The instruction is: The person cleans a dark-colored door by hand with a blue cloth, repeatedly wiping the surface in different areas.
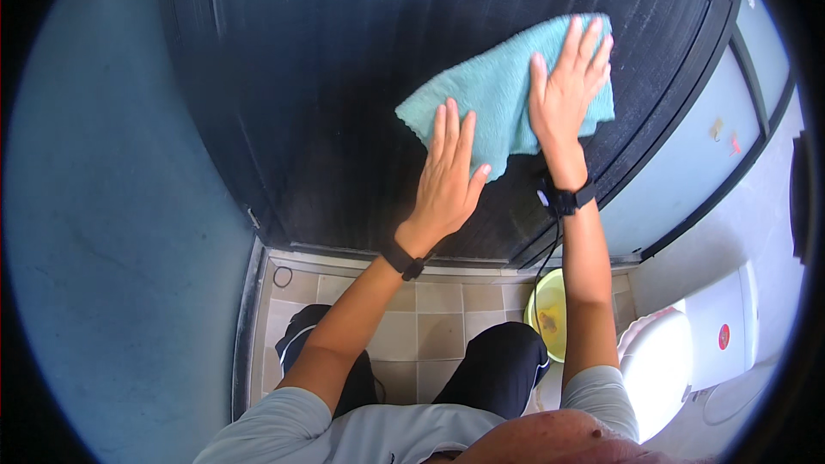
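A light teal cloth [494,90] lies spread against a dark, ribbed door panel [344,60]. My right hand [571,90] presses flat on the cloth's upper right part, fingers stretched out and thumb apart. Lower and to the left, my left hand [447,163] rests with straight fingers on the cloth's lower left edge. Neither hand grips the cloth; both palms face the panel. Each wrist wears a black band, and a thin cable hangs from the right one.
A yellow-green basin [554,314] stands on the tiled floor [421,326] below my right forearm. To its right is a white toilet [662,361]. A blue wall [103,206] rises on the left, and frosted panes [687,172] flank the door on the right.
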A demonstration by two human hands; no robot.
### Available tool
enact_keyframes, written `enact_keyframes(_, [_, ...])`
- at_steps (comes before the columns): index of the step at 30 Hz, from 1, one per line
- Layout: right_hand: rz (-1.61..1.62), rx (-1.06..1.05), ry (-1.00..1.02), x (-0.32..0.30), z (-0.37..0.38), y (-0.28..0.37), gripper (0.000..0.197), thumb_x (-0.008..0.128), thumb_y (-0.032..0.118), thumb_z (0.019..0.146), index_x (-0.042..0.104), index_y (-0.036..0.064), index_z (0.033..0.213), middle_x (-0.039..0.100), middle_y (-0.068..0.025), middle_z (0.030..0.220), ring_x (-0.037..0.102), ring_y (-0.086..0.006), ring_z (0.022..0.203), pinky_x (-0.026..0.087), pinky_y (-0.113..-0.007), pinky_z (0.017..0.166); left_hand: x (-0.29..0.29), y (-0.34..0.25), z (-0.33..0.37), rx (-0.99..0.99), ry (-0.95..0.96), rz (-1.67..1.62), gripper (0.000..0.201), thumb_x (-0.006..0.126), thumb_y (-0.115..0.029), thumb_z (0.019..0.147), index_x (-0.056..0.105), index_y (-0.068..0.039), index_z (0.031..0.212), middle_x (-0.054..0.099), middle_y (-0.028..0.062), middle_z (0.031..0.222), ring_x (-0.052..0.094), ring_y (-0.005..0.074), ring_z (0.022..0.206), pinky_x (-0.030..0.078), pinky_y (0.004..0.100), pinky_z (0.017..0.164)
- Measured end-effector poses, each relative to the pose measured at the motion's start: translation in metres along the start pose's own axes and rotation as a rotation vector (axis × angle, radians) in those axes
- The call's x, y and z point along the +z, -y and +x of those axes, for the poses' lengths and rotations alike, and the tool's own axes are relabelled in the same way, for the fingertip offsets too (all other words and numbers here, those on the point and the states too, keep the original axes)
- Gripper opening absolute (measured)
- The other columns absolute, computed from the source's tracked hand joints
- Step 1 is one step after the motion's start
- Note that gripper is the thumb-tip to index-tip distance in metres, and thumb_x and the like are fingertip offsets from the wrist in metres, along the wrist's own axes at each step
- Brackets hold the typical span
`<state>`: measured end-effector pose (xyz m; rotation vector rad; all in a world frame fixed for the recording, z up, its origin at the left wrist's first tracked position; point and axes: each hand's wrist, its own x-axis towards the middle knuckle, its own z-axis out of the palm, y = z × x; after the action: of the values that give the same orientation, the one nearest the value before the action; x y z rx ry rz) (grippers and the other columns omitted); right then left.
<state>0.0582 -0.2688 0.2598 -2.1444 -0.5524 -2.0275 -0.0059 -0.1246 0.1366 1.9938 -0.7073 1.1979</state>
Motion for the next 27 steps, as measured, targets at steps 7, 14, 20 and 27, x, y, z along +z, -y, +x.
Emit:
enact_keyframes(7, [0.122, -0.215, -0.025, 0.019, 0.03, 0.068, 0.066, 0.06, 0.038, 0.083, 0.037, 0.0163, 0.141, 0.026, -0.0086, 0.151, 0.02, -0.0365, 0.138, 0.019, -0.058, 0.105, -0.009, 0.018, -0.001, -0.191, -0.327, -0.066, 0.066, 0.04, -0.027, 0.096, 0.009, 0.008, 0.144, 0.001, 0.0293, 0.151, 0.001, 0.0424, 0.14, 0.003, 0.0496, 0.112])
enact_keyframes(14, [0.142, -0.395, 0.239, 0.023, -0.04, 0.104, 0.066, 0.062, 0.034, 0.081, 0.038, 0.0199, 0.141, 0.027, -0.0027, 0.151, 0.021, -0.0304, 0.139, 0.024, -0.055, 0.104, 0.015, 0.035, -0.029, -0.282, -0.511, 0.001, 0.069, 0.033, -0.032, 0.098, 0.0, 0.009, 0.143, -0.006, 0.031, 0.149, -0.005, 0.0446, 0.139, 0.0, 0.0519, 0.111])
enact_keyframes(20, [0.182, -0.388, 0.272, 0.015, -0.075, 0.102, 0.065, 0.064, 0.027, 0.079, 0.041, 0.0182, 0.139, 0.03, -0.0029, 0.149, 0.023, -0.0298, 0.138, 0.019, -0.053, 0.106, 0.031, 0.03, -0.053, -0.263, -0.453, 0.005, 0.071, 0.031, -0.032, 0.098, -0.003, 0.013, 0.141, -0.008, 0.0339, 0.148, -0.006, 0.0459, 0.139, -0.003, 0.0523, 0.11])
enact_keyframes(27, [0.26, -0.33, 0.067, 0.015, -0.002, 0.087, 0.059, 0.06, 0.033, 0.084, 0.042, 0.0164, 0.138, 0.032, -0.0054, 0.148, 0.025, -0.0287, 0.138, 0.013, -0.052, 0.108, 0.006, 0.024, -0.016, -0.198, -0.42, -0.105, 0.068, 0.032, -0.034, 0.098, 0.005, 0.01, 0.143, -0.006, 0.032, 0.149, -0.007, 0.0455, 0.139, -0.002, 0.0519, 0.11])
